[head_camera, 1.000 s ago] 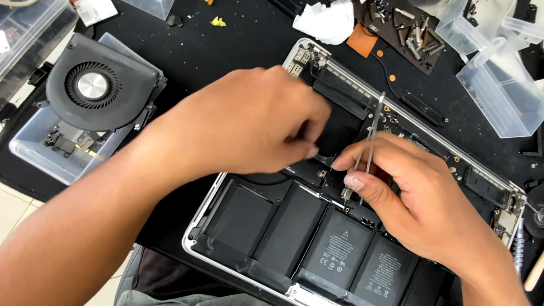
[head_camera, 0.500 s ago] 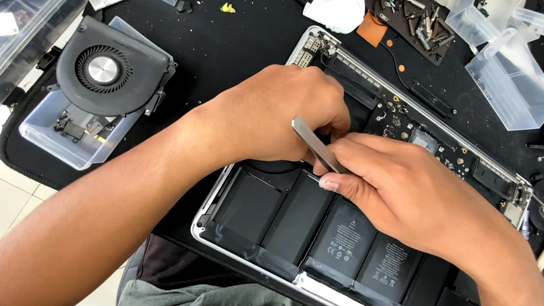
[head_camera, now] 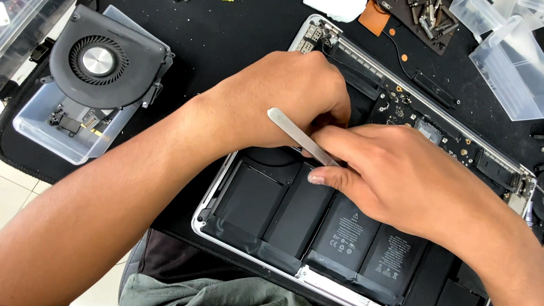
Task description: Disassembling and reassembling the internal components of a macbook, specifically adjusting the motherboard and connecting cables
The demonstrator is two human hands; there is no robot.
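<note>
Head view: opened laptop (head_camera: 314,254) lies bottom-up on the black mat (head_camera: 247,33), silver rim, black battery cells along the near edge, dark circuit board along the far edge. Both hands work over its middle.

Right hand (head_camera: 399,177) is closed in a pinch on the metal tweezers (head_camera: 303,138), thumb and fingers pressed together around the lower half. Left hand (head_camera: 288,97) is curled, knuckles up, fingers tucked under and pressing into the chassis just beyond the right hand's fingertips; what it touches is hidden.

Tweezers: slim, flat, bare steel, blunt free end. Only the upper part shows; the tips are hidden under the right hand.

Versus 0.5 s ago: tweezers sit at much the same slant, the right hand's grip is unchanged, and the left hand remains curled in the same spot. Versus 1.0 s ago: the tweezers stood nearly upright, now they are laid over at a shallow angle.

Long axis runs diagonally, free end up-left over the left hand's back, working end down-right into the right hand's pinch.

A loose cooling fan (head_camera: 100,64) rests on a clear plastic tray (head_camera: 64,134), well left of the left forearm.
</note>
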